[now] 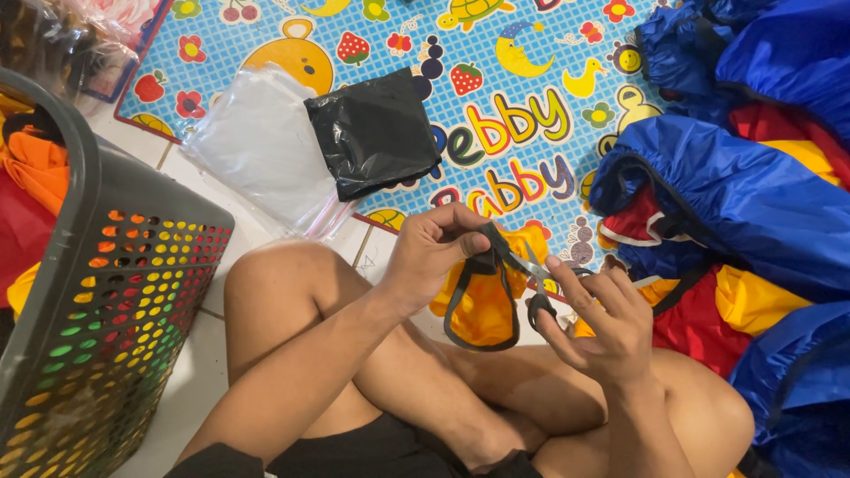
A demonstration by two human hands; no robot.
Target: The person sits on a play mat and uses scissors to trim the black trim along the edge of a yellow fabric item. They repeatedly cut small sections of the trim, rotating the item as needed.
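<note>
My left hand [431, 254] pinches the top of a small yellow fabric piece with black edging [482, 305] and holds it up over my crossed legs. In my right hand [602, 320] is a pair of black-handled scissors [536, 288], with its blades at the black edging just below my left fingers. The fabric piece hangs down between the two hands.
A dark perforated laundry basket [97, 292] with orange and red cloth stands at the left. A pile of blue, red and yellow garments [744, 195] lies at the right. On the patterned play mat [522, 115] lie a black plastic bag [374, 133] and clear plastic bags [261, 146].
</note>
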